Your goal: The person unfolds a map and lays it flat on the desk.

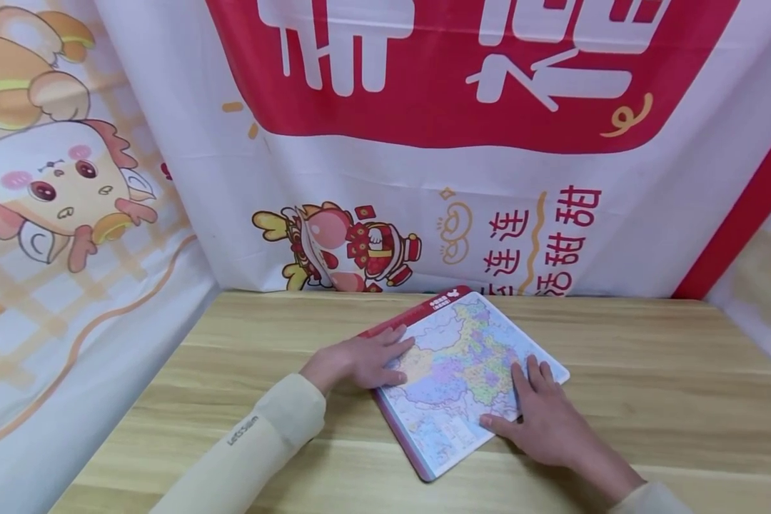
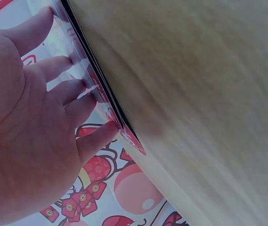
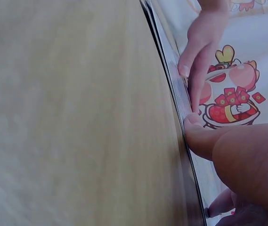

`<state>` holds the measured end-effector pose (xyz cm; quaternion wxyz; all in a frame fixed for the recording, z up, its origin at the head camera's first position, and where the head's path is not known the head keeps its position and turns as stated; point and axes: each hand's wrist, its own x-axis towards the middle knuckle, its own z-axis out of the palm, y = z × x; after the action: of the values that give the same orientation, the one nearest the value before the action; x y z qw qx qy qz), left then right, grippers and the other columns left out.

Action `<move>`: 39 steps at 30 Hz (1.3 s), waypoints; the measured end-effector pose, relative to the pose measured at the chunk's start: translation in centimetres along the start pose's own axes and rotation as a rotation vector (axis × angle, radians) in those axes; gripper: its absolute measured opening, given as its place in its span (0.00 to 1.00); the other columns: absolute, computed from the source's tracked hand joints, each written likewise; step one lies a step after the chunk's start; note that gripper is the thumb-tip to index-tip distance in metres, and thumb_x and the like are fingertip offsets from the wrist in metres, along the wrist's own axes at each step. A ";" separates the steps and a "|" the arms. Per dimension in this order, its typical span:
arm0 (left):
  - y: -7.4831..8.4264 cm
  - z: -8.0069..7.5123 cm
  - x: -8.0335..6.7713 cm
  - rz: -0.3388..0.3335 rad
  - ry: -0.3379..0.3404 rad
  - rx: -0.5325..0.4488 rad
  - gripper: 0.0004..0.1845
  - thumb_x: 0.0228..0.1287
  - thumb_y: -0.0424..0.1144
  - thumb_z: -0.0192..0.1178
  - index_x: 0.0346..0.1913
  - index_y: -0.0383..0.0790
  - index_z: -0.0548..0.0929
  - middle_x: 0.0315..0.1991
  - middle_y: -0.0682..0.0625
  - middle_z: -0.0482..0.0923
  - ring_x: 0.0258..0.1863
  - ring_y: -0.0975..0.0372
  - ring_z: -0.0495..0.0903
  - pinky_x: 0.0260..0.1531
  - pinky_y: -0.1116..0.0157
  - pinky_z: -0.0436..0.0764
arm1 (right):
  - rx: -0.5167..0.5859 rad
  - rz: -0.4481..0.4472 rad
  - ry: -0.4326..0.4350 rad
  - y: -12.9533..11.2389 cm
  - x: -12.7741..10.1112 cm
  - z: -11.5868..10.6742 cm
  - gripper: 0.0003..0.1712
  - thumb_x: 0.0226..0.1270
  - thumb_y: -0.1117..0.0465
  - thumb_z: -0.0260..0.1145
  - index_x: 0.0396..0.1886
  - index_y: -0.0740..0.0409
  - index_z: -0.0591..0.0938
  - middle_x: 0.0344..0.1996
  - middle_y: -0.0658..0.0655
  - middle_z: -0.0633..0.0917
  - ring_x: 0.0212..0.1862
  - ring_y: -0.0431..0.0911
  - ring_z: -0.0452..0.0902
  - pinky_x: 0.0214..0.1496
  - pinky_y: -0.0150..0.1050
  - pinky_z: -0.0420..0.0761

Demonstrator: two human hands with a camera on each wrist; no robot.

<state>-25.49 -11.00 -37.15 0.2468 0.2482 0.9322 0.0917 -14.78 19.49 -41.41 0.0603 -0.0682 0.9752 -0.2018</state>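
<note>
A map board [image 1: 462, 371] lies flat near the counter's [image 1: 649, 400] back edge (turned askew). The left hand [image 1: 360, 360] rests with straight fingers on its left edge; the right hand [image 1: 542, 417] lies flat on its near right part, gripping nothing.

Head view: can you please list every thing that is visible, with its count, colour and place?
Map board: one, many-coloured map with a red rim, lying flat on the table, near the middle.
Table: one, light wood, filling the lower part of the view.
Cloth backdrop: white and red with cartoon figures and large characters, hanging behind the table and along its left side.
Sleeves: two, cream; the left one has small lettering.
Left hand: one, fingers straight, resting on the left edge of the map board.
Right hand: one, fingers straight, pressing on the near right part of the map board.
</note>
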 end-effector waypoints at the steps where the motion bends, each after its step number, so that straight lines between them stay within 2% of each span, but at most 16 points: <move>1: 0.0 0.1 0.0 -0.002 0.000 0.000 0.41 0.76 0.61 0.58 0.86 0.62 0.54 0.90 0.56 0.41 0.90 0.56 0.40 0.84 0.40 0.55 | -0.001 -0.006 0.003 0.1 0.1 0.0 0.70 0.65 0.23 0.65 0.82 0.75 0.56 0.82 0.82 0.48 0.82 0.80 0.41 0.79 0.76 0.56; 18: 0.6 0.8 -1.6 -0.044 0.031 0.081 0.44 0.75 0.61 0.59 0.87 0.62 0.52 0.90 0.55 0.42 0.89 0.52 0.45 0.81 0.39 0.64 | 0.049 -0.073 -0.051 1.1 1.4 -1.1 0.67 0.65 0.29 0.71 0.82 0.74 0.56 0.82 0.81 0.47 0.82 0.81 0.39 0.79 0.77 0.55; 29: 1.0 1.5 -2.9 -0.065 0.057 0.095 0.45 0.74 0.61 0.61 0.86 0.62 0.53 0.89 0.54 0.43 0.88 0.52 0.50 0.79 0.40 0.68 | 0.077 -0.051 -0.127 1.2 2.5 -2.2 0.65 0.66 0.33 0.72 0.83 0.73 0.55 0.83 0.79 0.44 0.83 0.78 0.36 0.81 0.76 0.50; 39: 1.5 2.5 -3.5 -0.073 0.093 0.158 0.45 0.72 0.64 0.61 0.86 0.61 0.56 0.89 0.54 0.46 0.87 0.53 0.53 0.78 0.42 0.71 | 0.076 -0.018 -0.138 1.5 3.0 -2.6 0.62 0.69 0.36 0.71 0.83 0.73 0.56 0.83 0.79 0.44 0.83 0.78 0.35 0.81 0.75 0.48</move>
<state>-20.93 -11.41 -37.44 0.1860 0.2282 0.9555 0.0203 -18.31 21.34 -39.87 0.1283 -0.0884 0.9596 -0.2342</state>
